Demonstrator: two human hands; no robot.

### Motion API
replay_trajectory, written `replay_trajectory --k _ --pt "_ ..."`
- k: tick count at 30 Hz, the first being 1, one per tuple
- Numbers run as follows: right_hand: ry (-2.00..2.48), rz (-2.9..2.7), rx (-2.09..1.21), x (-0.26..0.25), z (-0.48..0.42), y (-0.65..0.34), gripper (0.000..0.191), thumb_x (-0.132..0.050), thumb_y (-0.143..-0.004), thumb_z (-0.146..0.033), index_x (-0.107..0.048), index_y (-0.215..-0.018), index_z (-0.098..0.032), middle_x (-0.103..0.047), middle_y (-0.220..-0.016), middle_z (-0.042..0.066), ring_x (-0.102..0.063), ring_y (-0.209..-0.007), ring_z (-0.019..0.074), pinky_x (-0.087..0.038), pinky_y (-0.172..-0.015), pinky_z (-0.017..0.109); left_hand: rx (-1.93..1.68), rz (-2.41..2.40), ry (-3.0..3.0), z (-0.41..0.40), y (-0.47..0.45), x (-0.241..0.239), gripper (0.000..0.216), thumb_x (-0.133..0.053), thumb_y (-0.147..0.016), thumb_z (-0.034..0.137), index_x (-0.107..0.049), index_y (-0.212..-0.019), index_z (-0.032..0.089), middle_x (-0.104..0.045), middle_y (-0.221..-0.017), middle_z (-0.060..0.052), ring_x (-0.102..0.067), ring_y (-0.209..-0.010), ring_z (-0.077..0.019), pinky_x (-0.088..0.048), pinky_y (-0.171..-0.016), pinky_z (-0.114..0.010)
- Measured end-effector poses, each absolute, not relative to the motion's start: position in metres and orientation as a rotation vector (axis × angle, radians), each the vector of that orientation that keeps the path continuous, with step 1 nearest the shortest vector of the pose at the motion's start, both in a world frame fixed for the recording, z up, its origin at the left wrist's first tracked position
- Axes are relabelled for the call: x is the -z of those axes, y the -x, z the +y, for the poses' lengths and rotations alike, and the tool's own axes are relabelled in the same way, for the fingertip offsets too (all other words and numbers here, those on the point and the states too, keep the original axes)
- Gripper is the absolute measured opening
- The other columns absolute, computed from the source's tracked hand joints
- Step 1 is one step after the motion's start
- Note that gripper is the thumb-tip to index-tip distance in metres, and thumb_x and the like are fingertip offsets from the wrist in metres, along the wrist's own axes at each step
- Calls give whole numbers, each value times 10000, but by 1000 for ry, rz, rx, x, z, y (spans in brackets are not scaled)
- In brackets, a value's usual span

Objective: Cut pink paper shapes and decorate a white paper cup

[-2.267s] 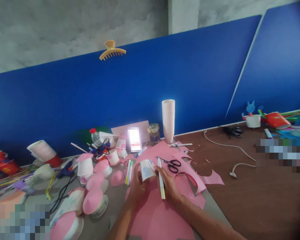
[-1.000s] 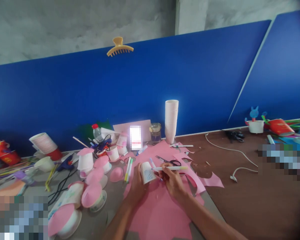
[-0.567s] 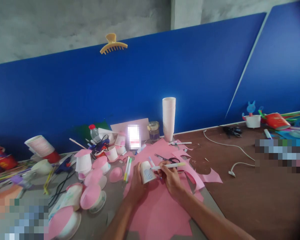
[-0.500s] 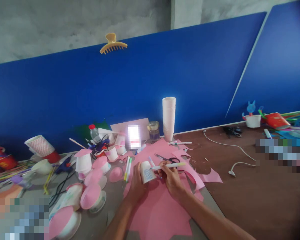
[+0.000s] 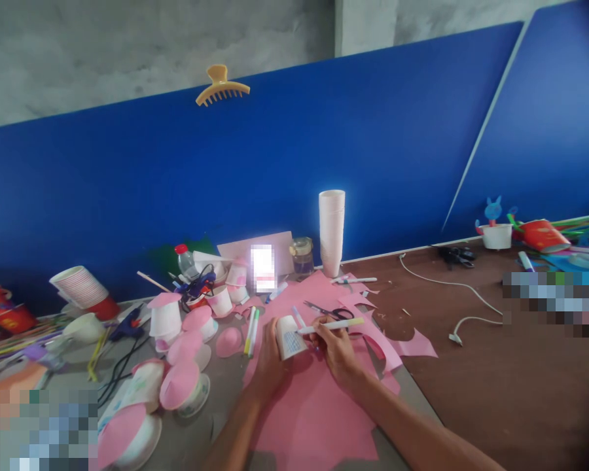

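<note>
My left hand (image 5: 269, 347) is closed around a white paper cup (image 5: 285, 329), which tilts over the pink paper (image 5: 314, 405). Blue crosshatched lines cover part of the cup's side. In my right hand (image 5: 334, 343) is a white marker (image 5: 331, 326) with a yellowish end, gripped like a pen. Its tip meets or nearly meets the drawn lines; which, I cannot tell. A second pen (image 5: 298, 316) with a purple tint shows between the cup and my right hand, partly hidden by the fingers. Just beyond lie dark scissors (image 5: 334, 311) on the paper.
Two markers (image 5: 251, 332) lie left of my left hand. Several cups with pink paper cones (image 5: 180, 383) crowd the left side. A tall stack of white cups (image 5: 332, 232) stands at the back, beside a glass jar (image 5: 302, 256). A white cable (image 5: 464, 288) crosses the brown tabletop on the right.
Almost nothing differs. Both hands keep their hold on the cup and the marker, and the view has shifted very slightly.
</note>
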State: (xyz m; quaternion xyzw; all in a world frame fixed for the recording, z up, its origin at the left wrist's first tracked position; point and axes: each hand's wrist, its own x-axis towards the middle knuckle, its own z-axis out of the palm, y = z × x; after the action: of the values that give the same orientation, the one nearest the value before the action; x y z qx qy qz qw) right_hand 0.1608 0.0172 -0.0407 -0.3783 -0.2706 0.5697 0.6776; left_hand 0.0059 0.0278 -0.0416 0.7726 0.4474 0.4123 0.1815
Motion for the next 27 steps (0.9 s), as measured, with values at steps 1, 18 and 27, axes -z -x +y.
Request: replay_trajectory --k 1,18,27 --pt "856 -592 -1284 40 17 -161 246 -697 -669 -366 -524 -686 -191 -491 -498 -48 -465 -443 82 -278 -371 169 -1168 1263 -2186 28 -6 42 577 -541 -773 220 -291 -1289 154 -473 -1168 -146 -497 -1095 -261 -428 -939 -458" --pt "857 -636 -1296 32 12 -162 217 -670 -689 -359 -531 -683 -193 -519 -514 -33 -452 -458 86 -273 -372 175 -1204 1251 -2197 28 -7 43 540 -537 -764 165 -334 -1264 145 -484 -1158 -153 -500 -1101 -273 -434 -940 -474" --pt "839 -635 -1284 30 11 -162 236 -676 -681 -375 -525 -670 -194 -503 -504 -36 -451 -472 94 -273 -386 187 -1176 1240 -2182 28 -7 42 559 -565 -772 215 -312 -1268 160 -462 -1166 -153 -486 -1118 -281 -427 -942 -500"
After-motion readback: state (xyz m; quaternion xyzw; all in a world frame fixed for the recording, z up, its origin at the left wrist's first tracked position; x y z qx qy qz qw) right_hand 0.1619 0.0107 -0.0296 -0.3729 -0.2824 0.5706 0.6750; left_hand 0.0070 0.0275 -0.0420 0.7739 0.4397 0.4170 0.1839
